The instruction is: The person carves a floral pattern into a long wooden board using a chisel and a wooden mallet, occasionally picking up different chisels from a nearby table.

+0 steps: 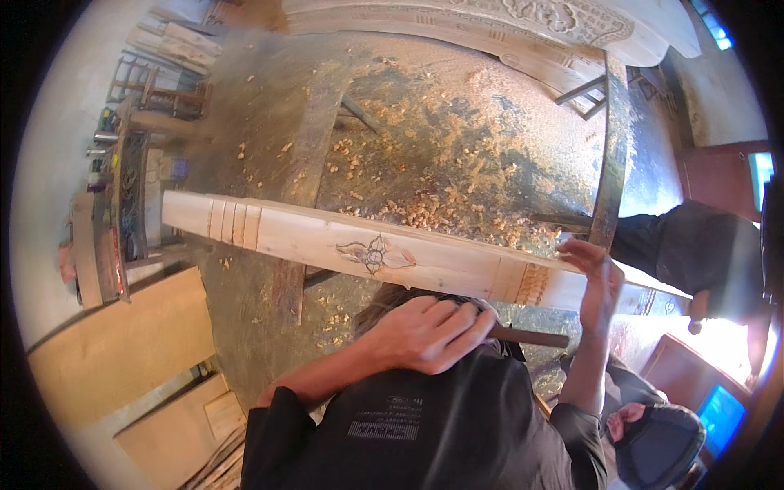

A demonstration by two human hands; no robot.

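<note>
A long pale wooden beam lies across in front of me, with a carved flower near its middle and carved bands toward both ends. My left hand is closed around a narrow dark brown stick-like tool, held close to my chest on the near side of the beam. Its far end points right; the rest is hidden in my fist. My right hand is raised at the beam's right part, fingers bent and apart, with nothing seen in it. Whether its fingertips touch the wood I cannot tell.
Wooden supports run beneath the beam. Wood shavings cover the floor. A larger carved piece stands at the far side. Another person in dark clothing is at the right. Boards lean at the left.
</note>
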